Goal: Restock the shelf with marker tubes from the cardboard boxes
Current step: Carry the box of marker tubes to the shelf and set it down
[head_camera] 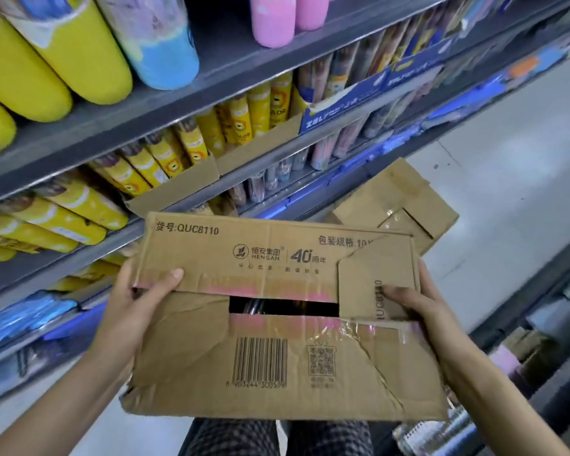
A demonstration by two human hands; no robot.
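A creased cardboard box (277,324) is held before the shelf (178,103).
Its flaps, slightly parted, are gripped by the left hand (135,304) and right hand (418,311); yellow tubes (63,212) lie shelved; another box (399,205) sits behind.

Floor (494,205): pale grey, smooth, faintly cracked; runs along the aisle at right.
Shelving (191,93): grey metal tiers along the left, receding upper right, blue strips on lower edges.
Opposite rack (540,330): dark unit at right edge, stock blurred.
Light: even, indoor, no hard shadows.
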